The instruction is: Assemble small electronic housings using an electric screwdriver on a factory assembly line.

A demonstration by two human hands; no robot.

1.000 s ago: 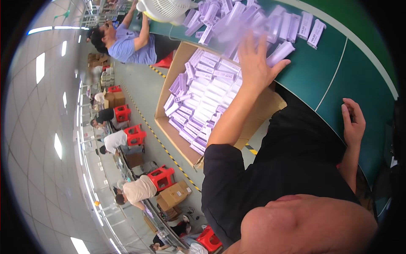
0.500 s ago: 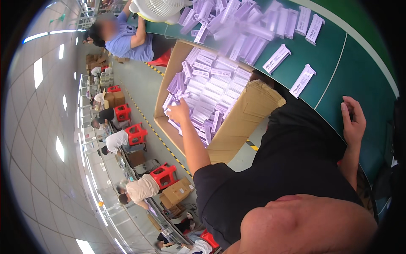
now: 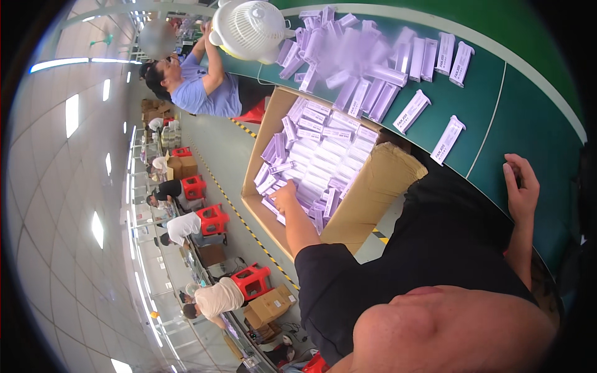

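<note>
Inside a large cardboard box, my left hand reaches down among lilac plastic casings. Its thumb and forefinger are apart, and I see nothing held between them. The casings lie in rows through the middle of the box, with loose ones at odd angles along its left and near sides. At the right, my right hand rests by the edge of the green table, its fingers loosely bent, apart and holding nothing. The closest casing to it is a labelled long one lying on the table.
A heap of similar casings covers the table's far part. A white fan stands at the far left end. Beyond the box, a person in a blue shirt sits by the table. Red stools and other workers line benches at left.
My left hand has shifted toward the near side of the box, away from the casing it was touching. The whole view has swung slightly. My right hand stays by the table edge.
</note>
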